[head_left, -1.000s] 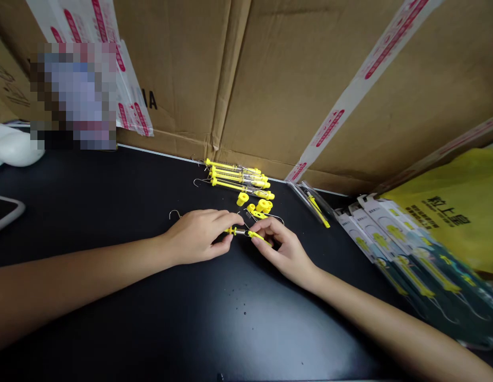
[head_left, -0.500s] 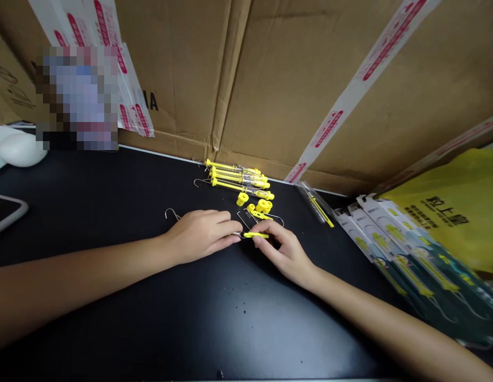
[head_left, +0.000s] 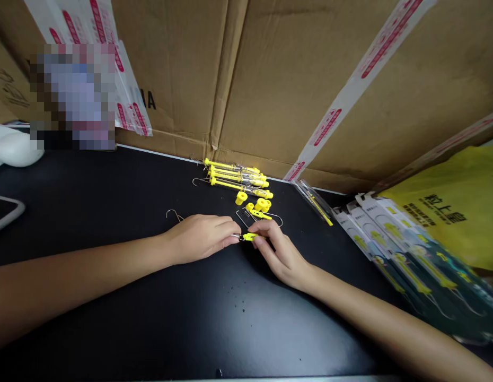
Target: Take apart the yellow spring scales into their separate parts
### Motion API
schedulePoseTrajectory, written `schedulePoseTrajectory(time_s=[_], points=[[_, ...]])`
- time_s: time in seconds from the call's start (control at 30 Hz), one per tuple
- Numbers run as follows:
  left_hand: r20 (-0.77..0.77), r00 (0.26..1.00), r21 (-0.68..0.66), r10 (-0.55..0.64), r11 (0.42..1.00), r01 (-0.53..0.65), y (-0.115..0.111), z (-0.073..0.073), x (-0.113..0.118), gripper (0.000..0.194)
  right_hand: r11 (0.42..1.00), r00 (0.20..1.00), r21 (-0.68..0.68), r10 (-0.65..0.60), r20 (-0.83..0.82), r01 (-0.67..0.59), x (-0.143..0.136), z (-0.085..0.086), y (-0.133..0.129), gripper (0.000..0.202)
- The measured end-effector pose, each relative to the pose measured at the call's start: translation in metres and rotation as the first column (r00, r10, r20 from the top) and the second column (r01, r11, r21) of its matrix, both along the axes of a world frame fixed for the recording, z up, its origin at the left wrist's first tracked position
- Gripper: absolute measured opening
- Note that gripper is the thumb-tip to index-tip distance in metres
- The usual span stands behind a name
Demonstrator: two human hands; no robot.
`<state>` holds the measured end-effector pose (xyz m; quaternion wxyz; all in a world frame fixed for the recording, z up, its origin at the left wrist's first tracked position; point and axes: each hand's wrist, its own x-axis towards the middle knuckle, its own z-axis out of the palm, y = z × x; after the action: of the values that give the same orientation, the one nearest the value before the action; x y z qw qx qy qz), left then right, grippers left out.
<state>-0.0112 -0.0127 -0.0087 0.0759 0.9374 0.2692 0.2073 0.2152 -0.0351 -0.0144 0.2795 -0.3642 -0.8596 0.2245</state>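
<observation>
Head view: the yellow piece (head_left: 249, 237), gripped in the right hand's (head_left: 284, 253) fingertips, lies between the hands, long axis roughly crosswise over the bench (head_left: 151, 313), pointing at the metal end (head_left: 235, 235) pinched by the left hand (head_left: 201, 237); right hand nearer.

1. A black tabletop (head_left: 151, 318) lies beneath and around the fingers (head_left: 232, 228).
2. Brown cardboard (head_left: 170, 63) stands beyond the fingers, crossed by red-printed tape (head_left: 345, 95).
3. A white rounded object (head_left: 19, 149) sits far left of the fingers, a pale-rimmed dark device (head_left: 2, 212) nearer.
4. A yellow printed bag (head_left: 469, 180) lies well right of them.
</observation>
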Motion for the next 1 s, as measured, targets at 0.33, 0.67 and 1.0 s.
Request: schedulePoseTrajectory(time_s=[0.33, 0.67, 1.0], points=[[0.019, 1.000, 0.019, -0.012, 1.000, 0.011, 0.0004, -0.0018, -0.0004, 0.024, 0.994, 0.999, 0.103, 0.025, 0.044, -0.030, -0.0009, -0.0056, 0.0002, 0.020], [0.029, 0.999, 0.059, -0.033, 0.998, 0.031, 0.0006, -0.0038, -0.0007, 0.024, 0.994, 0.995, 0.101, 0.038, 0.088, -0.046, -0.0023, 0.0015, -0.0011, 0.015], [-0.016, 1.000, 0.212, -0.018, 0.977, 0.021, -0.0018, -0.0031, -0.0006, 0.028, 0.987, 0.988, 0.105, 0.107, 0.108, -0.119, -0.0023, 0.0026, -0.0002, 0.012]])
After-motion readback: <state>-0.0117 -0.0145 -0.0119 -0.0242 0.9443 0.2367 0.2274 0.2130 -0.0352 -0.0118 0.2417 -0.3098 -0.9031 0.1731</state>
